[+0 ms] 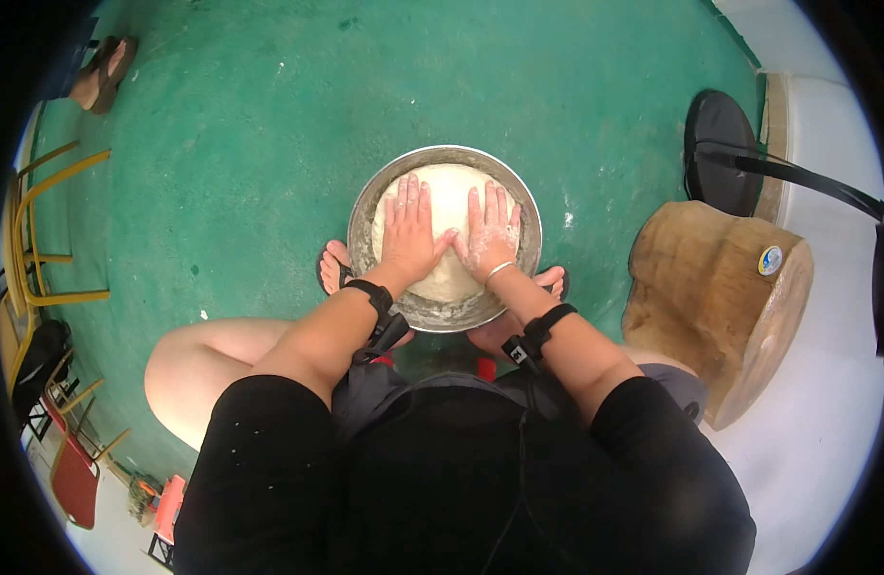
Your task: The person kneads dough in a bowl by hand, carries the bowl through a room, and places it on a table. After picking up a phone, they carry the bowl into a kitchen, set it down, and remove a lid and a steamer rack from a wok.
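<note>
A large pale ball of dough (447, 192) fills most of a round metal bowl (480, 156) between my feet. My left hand (409, 230) lies flat on the left part of the dough, fingers stretched toward the far rim. On the right part rests my right hand (487, 230), its fingers extended and dusted with flour. The two thumbs come close together over the middle. Bits of dough or flour cling to the bowl's inner wall. A strap with a small black device sits on each forearm, and a light bangle rings my right wrist.
Green floor (269, 172) surrounds the bowl. At the right stands a wooden log stump (706, 287) with a small round tin (770, 260) on it, near a black round stand base (722, 149). Yellow-framed chairs (39, 230) line the left. Another person's sandalled foot (104, 75) shows far left.
</note>
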Demonstrator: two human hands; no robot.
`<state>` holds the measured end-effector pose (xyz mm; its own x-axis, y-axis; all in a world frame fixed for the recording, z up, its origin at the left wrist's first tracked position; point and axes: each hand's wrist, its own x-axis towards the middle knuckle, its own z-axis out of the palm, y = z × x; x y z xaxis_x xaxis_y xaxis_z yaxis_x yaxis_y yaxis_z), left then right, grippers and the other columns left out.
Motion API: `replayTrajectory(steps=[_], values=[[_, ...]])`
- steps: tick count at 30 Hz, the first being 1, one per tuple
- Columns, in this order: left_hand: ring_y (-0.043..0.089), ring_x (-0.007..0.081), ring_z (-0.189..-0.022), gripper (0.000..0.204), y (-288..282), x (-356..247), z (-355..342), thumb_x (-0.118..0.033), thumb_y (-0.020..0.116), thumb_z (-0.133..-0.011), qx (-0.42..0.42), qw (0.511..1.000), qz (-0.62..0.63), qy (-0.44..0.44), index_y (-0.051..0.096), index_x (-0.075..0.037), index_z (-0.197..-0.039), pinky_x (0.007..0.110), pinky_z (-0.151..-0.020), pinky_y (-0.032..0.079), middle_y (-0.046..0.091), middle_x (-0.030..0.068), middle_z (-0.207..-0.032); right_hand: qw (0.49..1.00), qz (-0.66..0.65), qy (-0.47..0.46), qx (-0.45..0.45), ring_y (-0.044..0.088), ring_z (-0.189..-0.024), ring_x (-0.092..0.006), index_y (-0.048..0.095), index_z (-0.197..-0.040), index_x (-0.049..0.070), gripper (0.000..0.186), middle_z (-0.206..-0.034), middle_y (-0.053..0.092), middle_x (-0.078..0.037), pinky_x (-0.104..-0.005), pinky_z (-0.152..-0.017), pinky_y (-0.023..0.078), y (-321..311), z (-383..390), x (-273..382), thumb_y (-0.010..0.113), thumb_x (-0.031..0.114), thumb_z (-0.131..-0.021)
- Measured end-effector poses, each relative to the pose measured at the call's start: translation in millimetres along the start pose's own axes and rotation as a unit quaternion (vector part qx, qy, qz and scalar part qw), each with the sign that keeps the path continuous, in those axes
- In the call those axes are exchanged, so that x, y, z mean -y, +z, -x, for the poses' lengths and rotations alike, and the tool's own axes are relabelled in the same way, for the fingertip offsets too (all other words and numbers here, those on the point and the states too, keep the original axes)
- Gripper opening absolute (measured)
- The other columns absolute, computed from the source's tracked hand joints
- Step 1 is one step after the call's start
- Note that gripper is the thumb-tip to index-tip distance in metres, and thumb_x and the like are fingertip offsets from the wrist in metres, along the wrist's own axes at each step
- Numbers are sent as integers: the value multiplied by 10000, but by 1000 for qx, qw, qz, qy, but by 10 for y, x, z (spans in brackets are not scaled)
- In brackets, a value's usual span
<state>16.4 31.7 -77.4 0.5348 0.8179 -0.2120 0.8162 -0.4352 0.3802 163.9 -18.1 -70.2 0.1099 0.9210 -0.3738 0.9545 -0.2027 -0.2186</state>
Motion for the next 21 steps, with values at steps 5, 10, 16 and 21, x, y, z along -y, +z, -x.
replayTrajectory(steps=[5,10,16,21], values=[[162,352,-1379,786,-62,-13,-64,-441,501,-844,2,995,29,92,222,38,-1401,467,-1116,121,189,222,-1477,995,-13,-96,-39,94,-1409,-270,222,-1434,45,702,-1512,160,-129,-480,-1125,50,52,-102,34,415,410,-867],[166,333,-1381,757,-21,44,-95,-453,477,-854,-16,992,22,122,253,29,-1392,478,-1115,121,188,209,-1482,989,88,-113,-22,74,-1414,-256,212,-1438,43,691,-1520,140,-116,-454,-1133,22,66,-141,63,370,421,-882],[112,375,-1384,746,148,51,137,-454,467,-870,-74,995,13,-68,234,4,-1410,489,-1111,115,143,249,-1481,994,15,-91,-55,79,-1405,-318,226,-1450,132,698,-1513,146,-142,-537,-1106,52,41,40,55,412,478,-873],[81,385,-1389,803,78,144,170,-489,489,-854,-38,996,52,-55,207,6,-1421,484,-1115,102,108,263,-1485,993,16,-112,-39,117,-1387,-375,269,-1432,141,689,-1494,168,-190,-565,-1093,76,-35,136,151,435,499,-867]])
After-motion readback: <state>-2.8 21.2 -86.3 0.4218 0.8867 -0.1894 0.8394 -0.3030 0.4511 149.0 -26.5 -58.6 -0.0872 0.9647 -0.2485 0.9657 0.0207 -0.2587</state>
